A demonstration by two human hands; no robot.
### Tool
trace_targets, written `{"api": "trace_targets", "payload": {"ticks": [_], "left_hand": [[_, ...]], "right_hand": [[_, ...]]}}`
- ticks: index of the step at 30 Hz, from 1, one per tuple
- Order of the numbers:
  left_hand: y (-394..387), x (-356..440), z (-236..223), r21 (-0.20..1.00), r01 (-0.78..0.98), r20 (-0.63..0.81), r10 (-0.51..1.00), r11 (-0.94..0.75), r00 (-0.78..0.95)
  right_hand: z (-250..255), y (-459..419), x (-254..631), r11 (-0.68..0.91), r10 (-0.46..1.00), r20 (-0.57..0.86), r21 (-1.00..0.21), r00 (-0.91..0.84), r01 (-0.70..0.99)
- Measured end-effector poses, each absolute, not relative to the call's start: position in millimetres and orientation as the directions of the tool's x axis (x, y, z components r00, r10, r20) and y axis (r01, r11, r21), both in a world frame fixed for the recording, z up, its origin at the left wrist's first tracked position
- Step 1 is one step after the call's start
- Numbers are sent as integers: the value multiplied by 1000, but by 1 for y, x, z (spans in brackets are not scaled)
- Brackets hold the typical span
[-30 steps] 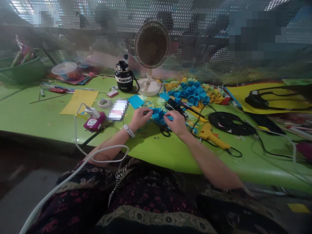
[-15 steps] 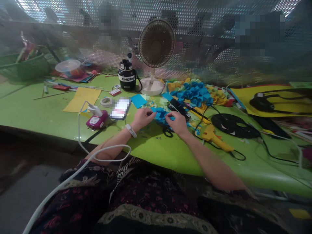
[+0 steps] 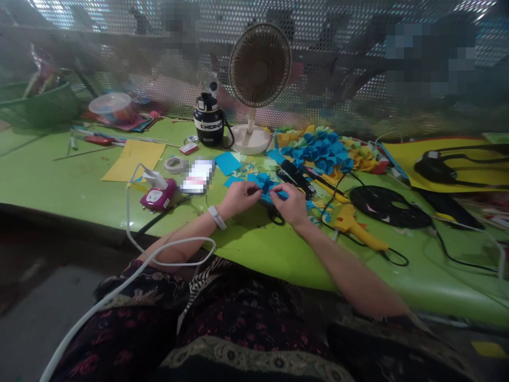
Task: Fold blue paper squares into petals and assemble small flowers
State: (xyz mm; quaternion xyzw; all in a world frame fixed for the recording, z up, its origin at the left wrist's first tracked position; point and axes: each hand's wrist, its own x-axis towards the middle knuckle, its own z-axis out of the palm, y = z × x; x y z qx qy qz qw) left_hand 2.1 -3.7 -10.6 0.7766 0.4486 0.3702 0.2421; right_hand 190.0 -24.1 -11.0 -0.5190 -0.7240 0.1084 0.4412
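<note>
My left hand [image 3: 240,197], with a white band at the wrist, is closed in a pinch at the edge of a small piece of blue paper [image 3: 265,183]. Facing it, my right hand [image 3: 292,206] pinches the same blue paper between thumb and fingertips. The fingertips of both hands almost meet, and the exact hold is partly hidden. More blue paper pieces lie just under and behind the hands. A black scissors handle [image 3: 275,215] shows below my fingers, its blades covered. Behind, a heap of folded blue paper pieces [image 3: 324,151] lies among yellow and green ones.
A yellow glue gun [image 3: 360,228] and black reel [image 3: 387,206] lie right. Left are a phone [image 3: 198,176], tape roll [image 3: 174,164], purple plug adapter [image 3: 158,195] and yellow sheet [image 3: 135,159]. A fan [image 3: 260,66] and black bottle [image 3: 209,122] stand behind. A white cable [image 3: 99,297] crosses my left arm.
My left hand has moved right, bringing its fingertips closer to my right hand at the blue paper. The view has shifted slightly, so the tabletop things sit further right.
</note>
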Motion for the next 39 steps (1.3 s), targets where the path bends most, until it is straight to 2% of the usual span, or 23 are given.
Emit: {"api": "trace_targets", "payload": {"ticks": [6, 15, 23, 27, 32, 35, 39], "left_hand": [[0, 0, -8, 722, 502, 388, 880, -476, 275], [7, -12, 4, 692, 578, 349, 901, -433, 257], [24, -23, 2, 837, 492, 163, 968, -239, 191], [23, -22, 2, 911, 361, 102, 957, -199, 271], [18, -16, 2, 916, 320, 111, 918, -243, 380], [15, -13, -1, 875, 352, 172, 894, -332, 415], [12, -11, -5, 752, 430, 307, 842, -500, 444]], "right_hand": [[-5, -29, 191, 474, 834, 540, -592, -115, 652], [8, -20, 213, 405, 800, 598, -597, 47, 692], [17, -5, 238, 337, 773, 618, -587, 139, 736], [11, -8, 230, 366, 863, 505, -615, -8, 698], [6, -17, 215, 348, 930, 327, -645, -167, 680], [8, -21, 212, 371, 925, 315, -637, -211, 676], [9, -23, 211, 373, 920, 343, -623, -188, 688]]}}
